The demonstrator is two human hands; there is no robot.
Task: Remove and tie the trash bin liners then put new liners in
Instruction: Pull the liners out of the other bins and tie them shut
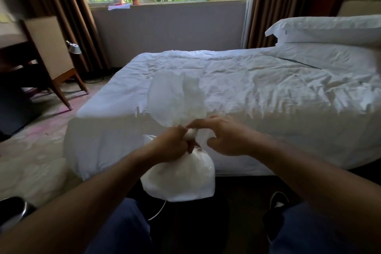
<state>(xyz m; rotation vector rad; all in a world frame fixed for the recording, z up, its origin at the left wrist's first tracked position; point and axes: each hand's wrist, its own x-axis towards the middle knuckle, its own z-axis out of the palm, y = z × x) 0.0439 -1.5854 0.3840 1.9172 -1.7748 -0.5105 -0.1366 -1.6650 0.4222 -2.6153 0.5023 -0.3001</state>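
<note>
A white translucent trash bin liner hangs full in front of me, between my knees. Its neck is gathered at mid-frame, and the loose top fans upward against the bed. My left hand grips the twisted neck from the left. My right hand pinches the neck and loose plastic from the right. Both hands touch at the gathered point. A dark round trash bin stands on the floor under the bag, mostly hidden by it.
A bed with a white duvet and a pillow fills the middle and right. A wooden chair and desk stand at the left. A dark shiny object lies low left. A window with curtains is behind.
</note>
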